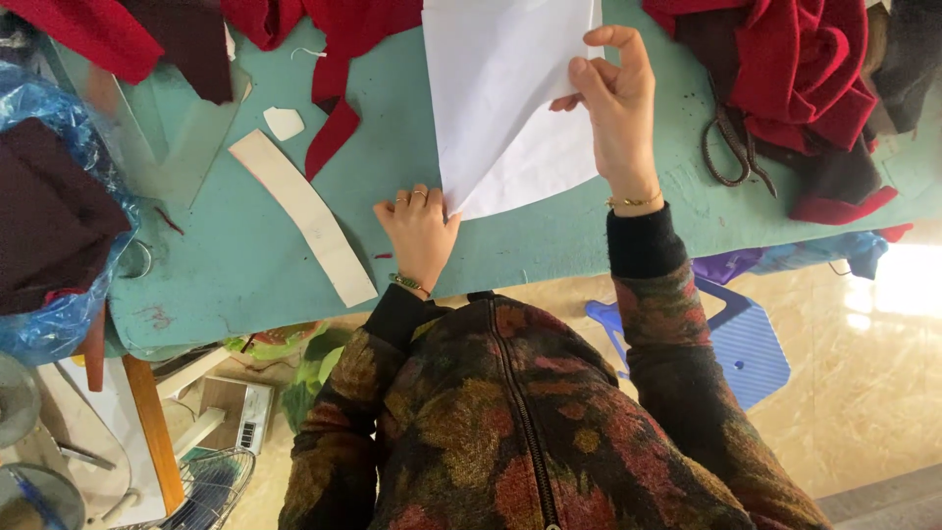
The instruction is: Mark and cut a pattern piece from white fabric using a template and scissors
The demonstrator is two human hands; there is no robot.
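A: Left hand [419, 228] first. State?

B: Curled knuckles-down, fingers bunched together, pressing on the lower corner of the white paper sheet [510, 108]. Rings on 2 fingers, bracelet at the wrist. Pins the corner to the teal table [549, 236], probably so the fold does not slip.

A: Right hand [618, 108]?

B: Pinching the paper's right edge between thumb and fingers, at 3 o'clock of the sheet. Holds the upper flap in place over the lower layer, judging by the diagonal creases. Gold bracelet at the wrist.

A: Paper relative to the hands?

B: Lies at 1 o'clock from the left hand, touching it; at 9 o'clock from the right hand, gripped. Runs off the top of the view.

A: Further out?

B: Curved cream pattern strip [304, 216] at 9 o'clock of the left hand, near but apart. Small white scrap [285, 123] at 11 o'clock of that. Red cloth [339, 59] beyond, at 12 o'clock. Dark scissors [731, 147] at 3 o'clock of the right hand, on the table against a red and dark cloth heap [795, 69]. Blue plastic bag [44, 324] holding dark fabric at far 9 o'clock. Blue stool [746, 344] on the floor at 5 o'clock.
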